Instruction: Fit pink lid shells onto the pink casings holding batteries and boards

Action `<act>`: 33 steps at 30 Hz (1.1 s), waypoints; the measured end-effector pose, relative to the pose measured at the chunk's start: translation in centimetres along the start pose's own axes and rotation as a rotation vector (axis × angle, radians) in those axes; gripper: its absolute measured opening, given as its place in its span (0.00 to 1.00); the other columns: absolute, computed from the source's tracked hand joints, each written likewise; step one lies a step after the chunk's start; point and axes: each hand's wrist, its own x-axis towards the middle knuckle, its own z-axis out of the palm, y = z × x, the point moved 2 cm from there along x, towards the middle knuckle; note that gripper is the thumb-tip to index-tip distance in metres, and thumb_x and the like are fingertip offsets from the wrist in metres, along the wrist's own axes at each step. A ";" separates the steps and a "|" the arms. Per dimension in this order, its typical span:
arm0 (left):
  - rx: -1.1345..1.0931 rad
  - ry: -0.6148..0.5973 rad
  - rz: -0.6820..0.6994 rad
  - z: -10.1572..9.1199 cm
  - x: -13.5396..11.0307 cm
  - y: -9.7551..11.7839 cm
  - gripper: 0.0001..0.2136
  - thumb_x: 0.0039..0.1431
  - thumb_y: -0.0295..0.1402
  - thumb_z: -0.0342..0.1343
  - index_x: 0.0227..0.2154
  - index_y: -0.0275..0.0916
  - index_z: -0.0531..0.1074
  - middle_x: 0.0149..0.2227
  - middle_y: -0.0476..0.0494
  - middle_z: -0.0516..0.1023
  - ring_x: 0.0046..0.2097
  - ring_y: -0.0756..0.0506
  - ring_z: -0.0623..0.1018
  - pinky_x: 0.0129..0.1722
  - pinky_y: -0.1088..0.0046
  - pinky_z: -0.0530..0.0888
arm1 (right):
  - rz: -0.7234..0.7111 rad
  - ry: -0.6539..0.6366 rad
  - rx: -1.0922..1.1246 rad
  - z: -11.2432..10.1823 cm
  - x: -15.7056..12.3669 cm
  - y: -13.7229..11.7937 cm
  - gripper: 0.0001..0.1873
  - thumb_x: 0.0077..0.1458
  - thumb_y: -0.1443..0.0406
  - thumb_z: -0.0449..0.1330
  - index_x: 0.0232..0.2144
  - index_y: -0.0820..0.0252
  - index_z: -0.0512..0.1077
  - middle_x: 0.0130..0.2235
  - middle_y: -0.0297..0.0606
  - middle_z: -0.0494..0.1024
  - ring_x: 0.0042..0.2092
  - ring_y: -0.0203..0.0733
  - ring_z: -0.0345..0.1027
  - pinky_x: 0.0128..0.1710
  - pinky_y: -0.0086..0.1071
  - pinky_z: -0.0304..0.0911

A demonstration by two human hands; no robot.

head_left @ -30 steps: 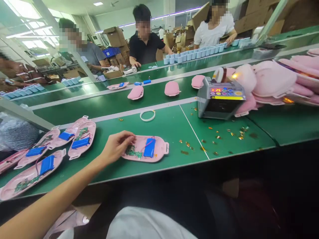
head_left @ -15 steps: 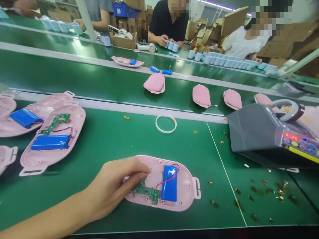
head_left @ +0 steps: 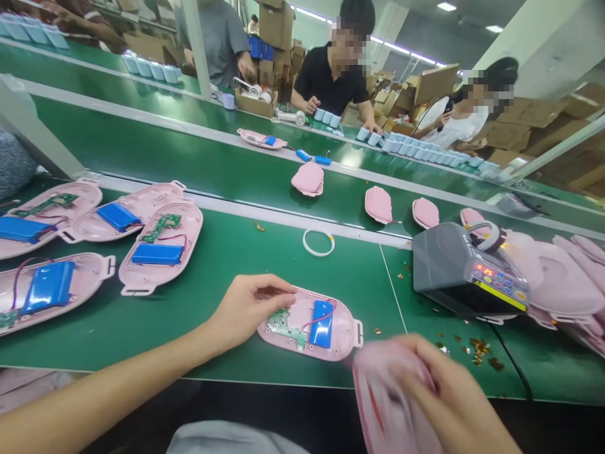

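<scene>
In front of me a pink plastic shell (head_left: 345, 325) lies open side up on the green bench. It holds a blue battery pack (head_left: 321, 325) with red and dark wires and a green circuit board (head_left: 289, 329). My left hand (head_left: 253, 309) pinches the shell's far left rim, thumb and fingers closed on it. At the lower right my right hand (head_left: 449, 384) grips a second pink piece (head_left: 382, 403), smeared by motion. This piece looks padded, with a red wire at its inner side, and hangs past the bench's front edge.
At left lie several pink shells (head_left: 161, 277) with batteries and boards. A white ring (head_left: 318, 253) sits behind my shell. To the right stands a grey tape dispenser (head_left: 454, 271), with gold scraps (head_left: 479, 350) in front and pink covers (head_left: 562, 277) beyond. Co-workers sit across the conveyor (head_left: 227, 170).
My right hand has come into view at the lower right, holding a pink padded piece. My left hand stays on the shell's rim. The view has tilted upward and shifted.
</scene>
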 end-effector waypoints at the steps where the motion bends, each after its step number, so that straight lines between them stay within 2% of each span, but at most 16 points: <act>1: -0.043 0.001 -0.010 -0.1 -0.1 0.0 0.07 0.53 0.36 0.64 0.30 0.37 0.80 0.29 0.45 0.82 0.30 0.46 0.81 0.32 0.73 0.79 | -0.052 0.048 -0.040 -1.2 2.2 -1.6 0.20 0.65 0.49 0.51 0.46 0.52 0.75 0.44 0.39 0.75 0.43 0.42 0.70 0.40 0.33 0.67; 2: -0.062 0.003 0.007 -0.1 -0.2 0.1 0.07 0.54 0.36 0.63 0.30 0.36 0.79 0.28 0.45 0.82 0.30 0.46 0.81 0.32 0.74 0.79 | -0.150 0.074 -0.193 -2.1 4.3 -3.5 0.18 0.66 0.53 0.50 0.46 0.52 0.75 0.43 0.37 0.76 0.41 0.40 0.69 0.40 0.31 0.65; 3: -0.052 0.014 0.051 -0.2 -0.3 0.2 0.07 0.56 0.35 0.62 0.30 0.36 0.79 0.28 0.45 0.82 0.30 0.47 0.81 0.31 0.74 0.79 | -0.234 0.085 -0.362 -2.5 6.3 -5.4 0.14 0.66 0.57 0.52 0.43 0.52 0.76 0.39 0.35 0.76 0.37 0.38 0.68 0.36 0.29 0.61; 4: -0.010 0.034 0.134 -0.4 -0.4 0.4 0.06 0.58 0.34 0.61 0.31 0.37 0.79 0.28 0.45 0.81 0.30 0.47 0.80 0.32 0.74 0.79 | -0.314 0.082 -0.512 -2.6 8.1 -7.2 0.12 0.65 0.60 0.52 0.42 0.51 0.76 0.36 0.33 0.77 0.35 0.37 0.66 0.34 0.29 0.56; 6: 0.168 0.113 0.398 -0.6 -0.8 0.8 0.05 0.61 0.31 0.59 0.33 0.38 0.79 0.32 0.44 0.81 0.34 0.47 0.81 0.37 0.72 0.79 | -0.467 0.033 -0.750 -1.8 10.9 -10.2 0.11 0.64 0.66 0.54 0.42 0.50 0.76 0.34 0.31 0.76 0.33 0.36 0.65 0.31 0.29 0.50; 8: 0.371 0.227 0.663 -0.6 -1.2 1.1 0.05 0.63 0.28 0.59 0.35 0.41 0.80 0.40 0.42 0.79 0.43 0.46 0.80 0.44 0.68 0.79 | -0.579 -0.038 -0.823 -0.5 12.5 -12.1 0.12 0.64 0.67 0.54 0.44 0.49 0.76 0.34 0.30 0.76 0.32 0.35 0.64 0.31 0.29 0.48; 10: 0.445 0.324 0.766 -0.6 -1.2 1.0 0.05 0.63 0.28 0.59 0.34 0.41 0.80 0.46 0.40 0.75 0.49 0.44 0.77 0.49 0.65 0.78 | -0.637 -0.083 -0.774 0.5 13.1 -13.0 0.12 0.66 0.65 0.51 0.45 0.49 0.74 0.35 0.29 0.77 0.32 0.35 0.64 0.31 0.29 0.48; 13: 0.300 0.338 0.654 -0.6 -0.8 0.7 0.05 0.63 0.26 0.58 0.35 0.41 0.78 0.46 0.42 0.74 0.49 0.45 0.78 0.48 0.66 0.79 | -0.633 -0.098 -0.656 1.1 13.5 -13.2 0.15 0.68 0.62 0.46 0.43 0.52 0.73 0.34 0.29 0.76 0.32 0.34 0.64 0.32 0.29 0.49; 15: 0.088 0.297 0.469 -0.7 -0.4 0.5 0.08 0.61 0.26 0.60 0.42 0.41 0.73 0.47 0.43 0.76 0.43 0.47 0.80 0.40 0.70 0.80 | -0.617 -0.067 -0.586 1.2 13.8 -13.0 0.12 0.64 0.64 0.47 0.41 0.54 0.71 0.31 0.28 0.74 0.30 0.34 0.63 0.32 0.28 0.51; 18: -0.223 0.210 0.132 -0.8 -0.1 0.2 0.19 0.57 0.31 0.64 0.48 0.42 0.63 0.49 0.41 0.77 0.30 0.50 0.81 0.26 0.75 0.77 | -0.627 -0.002 -0.496 1.4 14.3 -12.6 0.09 0.57 0.65 0.51 0.39 0.56 0.69 0.29 0.27 0.74 0.29 0.33 0.63 0.33 0.28 0.53; 20: -0.308 0.108 -0.004 -0.7 0.0 0.0 0.20 0.55 0.33 0.66 0.46 0.40 0.63 0.41 0.43 0.81 0.27 0.49 0.80 0.25 0.76 0.75 | -0.638 0.008 -0.484 1.7 14.5 -12.2 0.08 0.56 0.63 0.53 0.37 0.56 0.70 0.30 0.27 0.74 0.29 0.33 0.63 0.33 0.28 0.53; 23: -0.314 0.045 -0.056 -0.5 0.1 -0.1 0.18 0.53 0.35 0.67 0.40 0.39 0.65 0.30 0.46 0.81 0.28 0.47 0.80 0.26 0.77 0.74 | -0.645 0.030 -0.508 1.8 14.8 -11.5 0.07 0.54 0.62 0.58 0.36 0.57 0.71 0.31 0.28 0.75 0.30 0.33 0.64 0.33 0.28 0.52; 26: -0.287 0.107 -0.079 -0.5 0.2 -0.2 0.20 0.49 0.37 0.69 0.39 0.38 0.65 0.31 0.45 0.82 0.28 0.47 0.81 0.26 0.76 0.74 | -0.670 0.002 -0.491 1.7 14.9 -11.0 0.11 0.53 0.64 0.60 0.41 0.54 0.73 0.37 0.28 0.77 0.35 0.35 0.67 0.36 0.28 0.54; 29: -0.261 0.123 -0.107 -0.5 0.3 0.1 0.20 0.48 0.37 0.69 0.38 0.38 0.66 0.32 0.45 0.82 0.29 0.46 0.81 0.26 0.76 0.74 | -0.617 0.020 -0.492 1.6 14.7 -11.2 0.13 0.51 0.67 0.61 0.42 0.54 0.74 0.38 0.30 0.78 0.37 0.37 0.69 0.37 0.29 0.55; 33: -0.176 -0.012 -0.143 -0.7 0.3 0.7 0.18 0.51 0.41 0.66 0.39 0.38 0.69 0.35 0.44 0.83 0.33 0.44 0.82 0.29 0.75 0.77 | -0.536 0.089 -0.473 2.2 14.0 -12.3 0.13 0.50 0.69 0.60 0.40 0.54 0.74 0.38 0.30 0.78 0.39 0.39 0.70 0.38 0.30 0.57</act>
